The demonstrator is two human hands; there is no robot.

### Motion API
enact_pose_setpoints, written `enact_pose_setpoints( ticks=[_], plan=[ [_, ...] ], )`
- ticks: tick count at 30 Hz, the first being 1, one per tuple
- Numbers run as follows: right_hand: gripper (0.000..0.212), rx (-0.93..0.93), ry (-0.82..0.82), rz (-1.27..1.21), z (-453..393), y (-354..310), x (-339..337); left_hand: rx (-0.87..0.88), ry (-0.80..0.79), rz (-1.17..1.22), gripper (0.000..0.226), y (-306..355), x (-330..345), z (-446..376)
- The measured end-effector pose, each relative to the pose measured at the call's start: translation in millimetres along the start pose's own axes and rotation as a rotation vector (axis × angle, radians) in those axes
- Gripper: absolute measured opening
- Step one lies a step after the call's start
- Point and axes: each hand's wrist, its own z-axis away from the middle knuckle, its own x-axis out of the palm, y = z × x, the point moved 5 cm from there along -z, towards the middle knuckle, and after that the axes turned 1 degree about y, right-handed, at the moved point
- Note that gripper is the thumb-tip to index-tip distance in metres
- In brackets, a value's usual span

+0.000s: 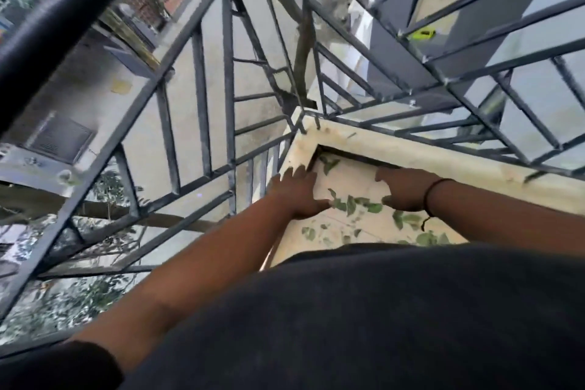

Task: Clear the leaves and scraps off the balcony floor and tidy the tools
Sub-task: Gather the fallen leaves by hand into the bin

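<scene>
Both your hands reach down into the balcony corner, over scattered green leaves.

Your left hand [297, 196] stretches out with fingers straight and slightly spread, thumb tip touching the green leaves [354, 204] on the pale balcony floor [354, 180]. Your right hand [405, 190], black wrist cord [432, 193] showing, is bent at the wrist; its fingers are hidden, so you cannot tell their state. More leaves lie nearer you, and one beyond your fingertips by the stained ledge [411, 149].
</scene>
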Motion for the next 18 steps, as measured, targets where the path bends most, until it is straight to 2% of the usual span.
enact_pose_setpoints(
  ticks=[6,10,18],
  plan=[
    [0.061,0.051,-0.056,-0.093,-3.9,64.4,23.8,0.013,-0.105,-0.021,0.088,45.6,5.2,-33.6],
    [0.058,0.101,-0.093,-0.104,-7.5,94.5,35.4,0.035,-0.108,0.037,0.085,69.0,5.0,-48.0],
    [0.056,0.208,-0.111,-0.124,-23.9,88.1,41.6,0.143,-0.142,0.033,0.085,47.4,29.9,-66.4]
  ],
)
